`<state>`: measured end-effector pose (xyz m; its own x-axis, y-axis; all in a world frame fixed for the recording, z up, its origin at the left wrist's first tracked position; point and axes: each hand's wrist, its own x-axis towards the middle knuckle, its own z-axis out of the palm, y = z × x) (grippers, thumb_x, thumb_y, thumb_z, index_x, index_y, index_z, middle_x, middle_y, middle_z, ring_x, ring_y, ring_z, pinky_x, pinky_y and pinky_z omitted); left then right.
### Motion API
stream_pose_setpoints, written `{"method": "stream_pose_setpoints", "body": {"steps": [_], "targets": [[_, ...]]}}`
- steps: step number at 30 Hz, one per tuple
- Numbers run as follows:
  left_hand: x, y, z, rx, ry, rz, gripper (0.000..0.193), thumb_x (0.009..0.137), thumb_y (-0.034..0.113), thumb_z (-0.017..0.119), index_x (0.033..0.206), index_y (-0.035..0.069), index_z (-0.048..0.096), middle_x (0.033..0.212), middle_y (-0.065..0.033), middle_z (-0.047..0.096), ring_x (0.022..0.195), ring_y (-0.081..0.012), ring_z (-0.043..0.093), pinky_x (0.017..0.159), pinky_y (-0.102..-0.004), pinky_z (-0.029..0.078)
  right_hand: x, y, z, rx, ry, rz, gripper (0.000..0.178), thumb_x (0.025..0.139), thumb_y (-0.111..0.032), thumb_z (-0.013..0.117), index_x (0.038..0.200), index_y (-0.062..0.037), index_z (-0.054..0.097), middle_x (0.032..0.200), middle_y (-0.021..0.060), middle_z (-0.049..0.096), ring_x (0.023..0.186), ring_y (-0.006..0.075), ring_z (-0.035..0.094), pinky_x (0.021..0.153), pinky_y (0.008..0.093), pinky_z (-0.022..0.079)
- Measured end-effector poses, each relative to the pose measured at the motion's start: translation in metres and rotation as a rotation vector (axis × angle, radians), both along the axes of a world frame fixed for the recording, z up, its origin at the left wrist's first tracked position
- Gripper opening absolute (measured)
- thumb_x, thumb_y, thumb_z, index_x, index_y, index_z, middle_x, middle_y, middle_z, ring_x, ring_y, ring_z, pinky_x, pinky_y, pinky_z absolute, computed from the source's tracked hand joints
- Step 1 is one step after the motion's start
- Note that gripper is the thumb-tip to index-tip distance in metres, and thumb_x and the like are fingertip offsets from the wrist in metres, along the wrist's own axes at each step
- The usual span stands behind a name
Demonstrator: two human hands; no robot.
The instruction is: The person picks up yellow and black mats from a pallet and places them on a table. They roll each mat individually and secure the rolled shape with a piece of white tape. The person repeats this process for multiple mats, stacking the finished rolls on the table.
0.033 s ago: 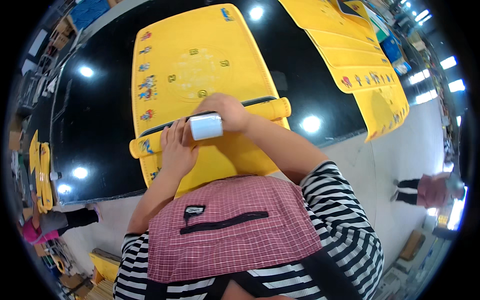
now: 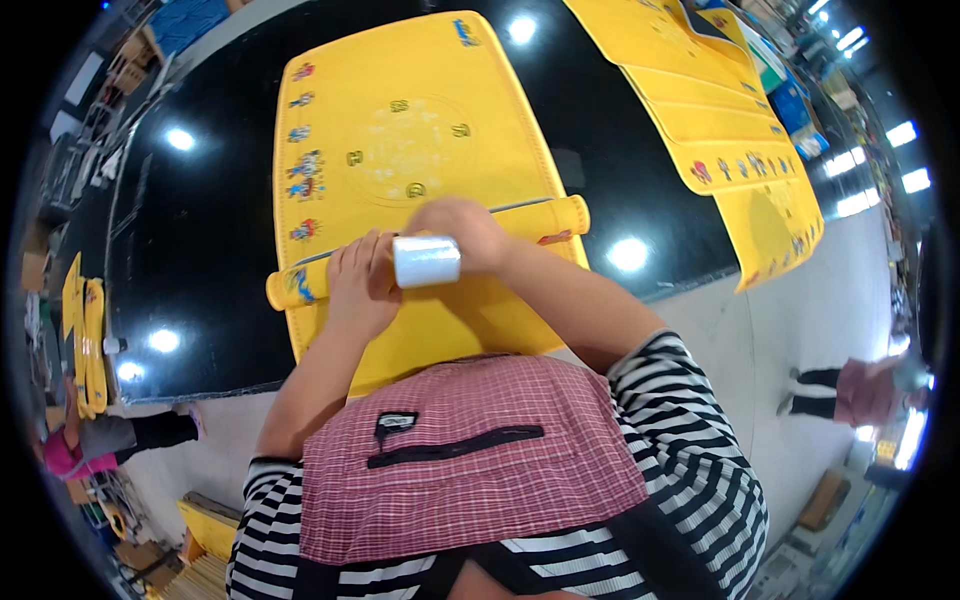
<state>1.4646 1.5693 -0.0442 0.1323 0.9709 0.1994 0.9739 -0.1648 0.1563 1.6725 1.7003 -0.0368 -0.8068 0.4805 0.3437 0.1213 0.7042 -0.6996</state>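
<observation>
A yellow mat (image 2: 380,110) with cartoon prints lies on the black table; its near part is turned up into a tube-like roll (image 2: 540,222) across its width. My left hand (image 2: 362,285) is closed, fingers over the left part of this roll and thumb side against a wide roll of shiny whitish tape (image 2: 427,261), which it appears to grip. My right hand (image 2: 462,233), smeared by motion, is bent over the rolled mat just right of the tape; its fingers cannot be made out. Below the hands, more yellow sheet reaches toward my checked apron (image 2: 470,460).
More yellow mats (image 2: 700,110) overlap at the right and hang over the edge of the black table (image 2: 190,230). Two people stand apart from me: one at lower left (image 2: 110,445) beside folded yellow pieces (image 2: 90,345), one at far right (image 2: 860,390). A yellow box (image 2: 215,530) stands at lower left.
The rolled part of the mat has turned slightly: a red print now shows at its right and the dark strip along it looks thinner. My right hand has become blurred.
</observation>
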Motion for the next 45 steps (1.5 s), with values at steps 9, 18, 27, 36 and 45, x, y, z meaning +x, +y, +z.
{"method": "stream_pose_setpoints", "body": {"steps": [9, 18, 27, 36, 45], "targets": [[-0.049, 0.112, 0.010, -0.237, -0.016, -0.064, 0.070, 0.065, 0.031, 0.092, 0.123, 0.010, 0.058, 0.119, -0.0105, 0.058, 0.120, -0.0322, 0.053, 0.102, -0.0449, 0.044, -0.037, 0.040, -0.007, 0.063, -0.165, -0.263, 0.039, 0.085, -0.026, 0.072, 0.122, -0.0164, 0.071, 0.125, 0.0094, 0.071, 0.116, 0.0324, 0.066, 0.102, 0.0459, 0.049], [-0.045, 0.126, 0.010, 0.042, 0.022, -0.116, 0.061, 0.070, 0.033, 0.091, 0.121, 0.009, 0.066, 0.121, -0.0136, 0.064, 0.114, -0.0374, 0.059, 0.098, -0.0460, 0.047, -0.065, 0.110, 0.000, -0.125, -0.331, -0.352, 0.028, 0.085, -0.034, 0.069, 0.107, -0.0178, 0.076, 0.109, 0.0116, 0.075, 0.102, 0.0337, 0.070, 0.087, 0.0448, 0.056], [-0.046, 0.072, -0.019, 0.145, 0.075, -0.217, 0.063, 0.075, 0.010, 0.072, 0.136, 0.009, 0.054, 0.116, -0.0128, 0.055, 0.109, -0.0355, 0.054, 0.097, -0.0497, 0.041, -0.017, 0.009, -0.011, 0.096, 0.026, -0.248, 0.043, 0.071, -0.026, 0.079, 0.111, -0.0101, 0.073, 0.125, 0.0113, 0.070, 0.118, 0.0315, 0.065, 0.105, 0.0463, 0.047], [-0.023, 0.043, -0.020, 0.130, 0.224, -0.105, 0.076, 0.081, 0.014, 0.068, 0.152, 0.010, 0.042, 0.144, -0.0128, 0.046, 0.133, -0.0338, 0.043, 0.111, -0.0495, 0.030, -0.007, -0.027, -0.049, 0.255, 0.044, -0.266, 0.074, 0.078, -0.029, 0.077, 0.145, -0.0071, 0.055, 0.155, 0.0120, 0.050, 0.148, 0.0290, 0.041, 0.123, 0.0476, 0.027], [-0.018, 0.035, -0.020, 0.109, 0.207, -0.088, 0.071, 0.084, 0.013, 0.062, 0.152, 0.010, 0.042, 0.149, -0.0133, 0.044, 0.135, -0.0336, 0.041, 0.111, -0.0512, 0.027, 0.002, -0.035, -0.044, 0.159, 0.115, -0.214, 0.076, 0.075, -0.024, 0.076, 0.145, -0.0034, 0.055, 0.154, 0.0145, 0.051, 0.149, 0.0294, 0.040, 0.125, 0.0472, 0.025]]}}
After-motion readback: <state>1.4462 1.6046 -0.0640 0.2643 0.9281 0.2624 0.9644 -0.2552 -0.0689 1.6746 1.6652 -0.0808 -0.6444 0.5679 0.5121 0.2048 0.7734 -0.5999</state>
